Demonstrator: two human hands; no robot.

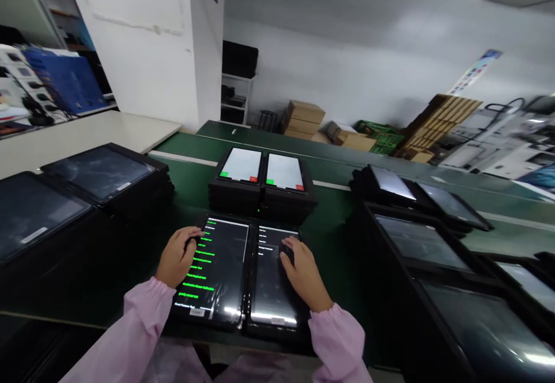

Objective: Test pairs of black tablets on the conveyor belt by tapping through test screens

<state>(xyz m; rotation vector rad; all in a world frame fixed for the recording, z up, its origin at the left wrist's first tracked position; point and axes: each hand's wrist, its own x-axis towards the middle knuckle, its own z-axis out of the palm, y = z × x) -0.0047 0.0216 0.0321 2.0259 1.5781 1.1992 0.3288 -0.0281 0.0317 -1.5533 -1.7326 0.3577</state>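
Note:
Two black tablets lie side by side on the green table in front of me. The left tablet [225, 273] shows a list of mostly green text lines on a black screen. On the right tablet [271, 285] there is a short menu in white text. My left hand [177, 256] rests at the upper left edge of the left tablet, fingers bent over the screen's side, thumb apart, gripping nothing. Over the right tablet's upper right side is my right hand [304, 270], its fingers loosely spread and holding nothing. Whether the fingertips press the glass, I cannot tell.
Behind them, two lit tablets [245, 164] with white screens top dark stacks. More stacked tablets stand left [104, 172] and right [420, 241]. A pale table [87, 140] adjoins at the left. Cardboard boxes [303, 118] and a green crate [381, 134] sit beyond.

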